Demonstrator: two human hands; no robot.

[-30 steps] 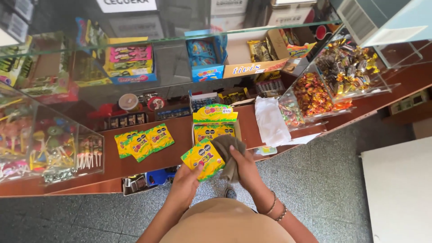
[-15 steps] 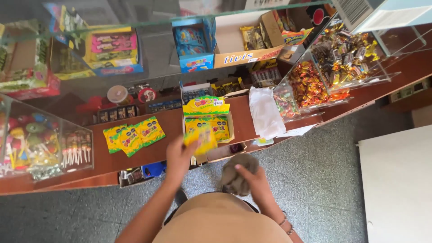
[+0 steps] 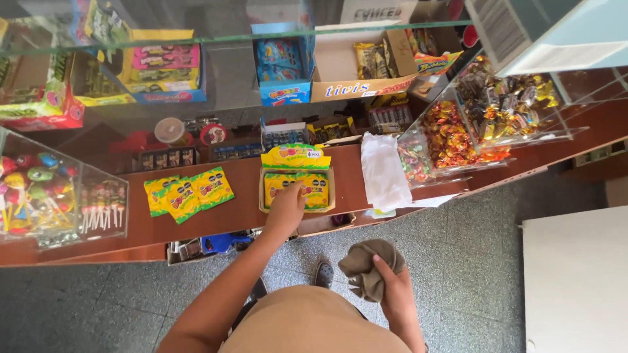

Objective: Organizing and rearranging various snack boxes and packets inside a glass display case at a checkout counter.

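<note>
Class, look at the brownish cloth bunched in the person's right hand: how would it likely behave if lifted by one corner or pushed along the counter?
The cloth is crumpled and folds droop from the right hand, so it is probably floppy and would hang limp. It looks soft and light, so it would likely bunch up rather than slide or roll.

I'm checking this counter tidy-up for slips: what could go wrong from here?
The left hand reaches over the open display box of yellow packets; a push might slide the box on the wooden counter. Three loose yellow packets lie near the counter's front edge and could be swept off. The grey cloth bunched in the right hand hangs loose and could snag something.
</note>
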